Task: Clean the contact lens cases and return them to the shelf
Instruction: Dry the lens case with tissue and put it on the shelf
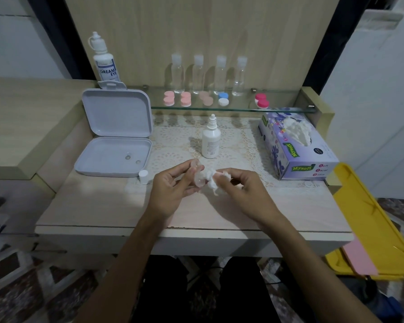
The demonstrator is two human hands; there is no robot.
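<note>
Here a clear case is pinched in the left hand above the table, while a wad of tissue is pressed to it by the right hand's curled fingers. The case is judged light, stiff and slippery, best held at its rim. Open room is left toward the near edge; a bottle stands just behind.

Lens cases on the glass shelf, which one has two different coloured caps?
The fourth lens case from the left: one cap blue, one white. The two left pairs are pink, the third beige, the far-right one magenta.
</note>
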